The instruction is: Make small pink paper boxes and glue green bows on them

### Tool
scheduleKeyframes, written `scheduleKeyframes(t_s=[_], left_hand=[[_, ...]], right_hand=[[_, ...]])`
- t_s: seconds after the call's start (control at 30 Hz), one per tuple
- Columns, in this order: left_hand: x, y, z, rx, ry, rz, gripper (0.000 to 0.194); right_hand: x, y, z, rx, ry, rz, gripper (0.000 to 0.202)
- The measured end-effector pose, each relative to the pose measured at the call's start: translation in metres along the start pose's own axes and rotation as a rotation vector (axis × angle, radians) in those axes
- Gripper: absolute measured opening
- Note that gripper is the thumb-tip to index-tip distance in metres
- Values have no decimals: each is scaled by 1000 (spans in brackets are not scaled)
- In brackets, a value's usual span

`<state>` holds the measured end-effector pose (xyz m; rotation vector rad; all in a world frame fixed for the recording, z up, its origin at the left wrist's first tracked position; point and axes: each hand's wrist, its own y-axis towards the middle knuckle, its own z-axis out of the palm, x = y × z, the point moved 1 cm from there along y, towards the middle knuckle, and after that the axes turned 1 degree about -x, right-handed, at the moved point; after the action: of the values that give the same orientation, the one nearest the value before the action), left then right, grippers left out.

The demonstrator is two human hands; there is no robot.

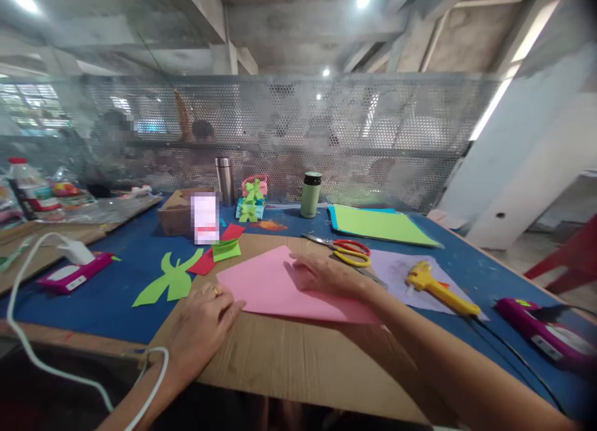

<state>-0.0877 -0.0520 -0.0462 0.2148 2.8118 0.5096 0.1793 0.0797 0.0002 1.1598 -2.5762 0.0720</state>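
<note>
Your left hand and right hand lie flat and apart, pinning the pink paper sheet against the brown cardboard sheet so it stays put.

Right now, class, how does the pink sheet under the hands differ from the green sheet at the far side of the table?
The pink sheet lies on brown cardboard; the green sheet lies on blue paper. The left hand touches the pink sheet's edge and the right hand presses on it; nothing touches the green sheet. Both lie flat.
</note>
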Motion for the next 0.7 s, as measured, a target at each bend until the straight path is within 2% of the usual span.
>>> scheduleKeyframes(t_s=[0.17,0.27,0.37,0.5,0.6,0.63,0.7], left_hand=[[3,8,3,27,84,-83,28],[7,7,5,38,72,-96,23],[13,12,3,49,-12,-131,28],[14,43,-3,45,71,-135,39],[6,68,-4,172,149,-74,44],[4,72,-5,202,156,-65,46],[3,72,-12,170,154,-61,47]], right_hand=[[-5,15,0,27,-16,-36,59],[-11,15,3,31,-12,-66,62],[-16,16,4,43,28,-31,71],[-14,20,2,57,28,0,73],[-14,22,3,59,40,29,77],[-14,22,4,58,47,34,79],[-17,23,6,46,48,34,80]])
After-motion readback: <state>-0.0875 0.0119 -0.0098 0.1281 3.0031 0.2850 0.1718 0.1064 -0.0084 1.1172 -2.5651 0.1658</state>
